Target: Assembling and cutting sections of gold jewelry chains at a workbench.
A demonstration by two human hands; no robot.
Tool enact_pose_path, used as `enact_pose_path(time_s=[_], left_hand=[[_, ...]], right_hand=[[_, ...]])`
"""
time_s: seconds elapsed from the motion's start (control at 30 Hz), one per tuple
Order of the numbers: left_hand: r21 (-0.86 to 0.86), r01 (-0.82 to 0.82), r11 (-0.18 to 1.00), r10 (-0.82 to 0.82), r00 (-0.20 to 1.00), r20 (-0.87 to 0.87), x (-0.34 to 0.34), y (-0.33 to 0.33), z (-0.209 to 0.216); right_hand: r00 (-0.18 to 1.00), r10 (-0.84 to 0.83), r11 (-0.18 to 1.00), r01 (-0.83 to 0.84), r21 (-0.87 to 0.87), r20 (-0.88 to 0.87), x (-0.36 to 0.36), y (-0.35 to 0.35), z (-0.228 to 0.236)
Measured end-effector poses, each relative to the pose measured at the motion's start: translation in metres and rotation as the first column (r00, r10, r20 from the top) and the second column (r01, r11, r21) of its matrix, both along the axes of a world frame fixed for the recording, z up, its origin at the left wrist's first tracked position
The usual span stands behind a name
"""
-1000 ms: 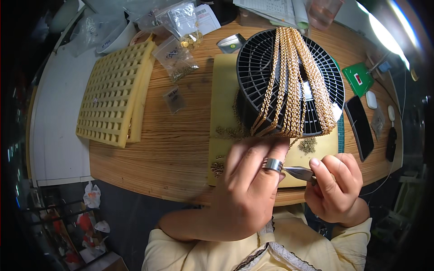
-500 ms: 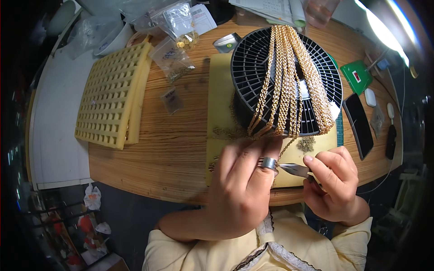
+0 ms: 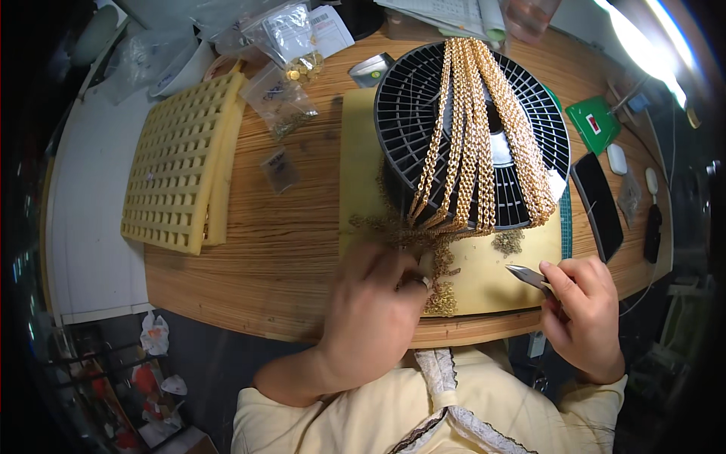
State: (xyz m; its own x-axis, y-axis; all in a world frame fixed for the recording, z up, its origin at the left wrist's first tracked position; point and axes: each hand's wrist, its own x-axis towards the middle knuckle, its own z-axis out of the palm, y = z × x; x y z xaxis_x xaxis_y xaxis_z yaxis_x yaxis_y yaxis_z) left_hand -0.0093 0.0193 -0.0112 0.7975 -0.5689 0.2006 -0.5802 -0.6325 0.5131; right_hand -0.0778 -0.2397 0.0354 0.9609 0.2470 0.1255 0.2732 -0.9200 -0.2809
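In my right hand [image 3: 586, 314] are small pointed pliers [image 3: 532, 278], fingers wrapped round the handles and tips pointing left above the yellow mat [image 3: 491, 291]. Nothing shows between the tips. My left hand [image 3: 374, 310], blurred by motion, is low over the mat's left part, with a broad metal ring on one finger; its fingertips are too smeared to read. Beside it is a heap of loose gold chain [image 3: 441, 299]. Behind both hands stands a black spool [image 3: 408, 113] with several gold chains [image 3: 473, 136] draped over its top.
A pile of small metal rings [image 3: 507, 242] sits on the mat. Left stands a yellow foam tray [image 3: 174, 159] with many square holes. Small plastic bags [image 3: 280, 102] lie behind it. At right are a phone [image 3: 597, 204], a green card [image 3: 592, 125] and a bright lamp [image 3: 643, 49].
My left hand has moved left and down, away from the pliers, uncovering the loose chain. My right hand has drawn the pliers to the right. The view has shifted slightly.
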Motion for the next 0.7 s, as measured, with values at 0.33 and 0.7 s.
enact_pose_path(time_s=[0.33, 0.7], left_hand=[[-0.112, 0.051, 0.992, -0.058, 0.996, -0.066, 0.004, -0.006, 0.008], [-0.299, 0.089, 0.950, -0.160, 0.962, -0.222, 0.009, -0.010, 0.018]], right_hand=[[0.995, -0.093, 0.994, 0.091, -0.060, -0.032, -0.010, -0.010, 0.007], [0.997, -0.068, 0.989, 0.062, -0.136, -0.043, -0.005, -0.009, 0.002]])
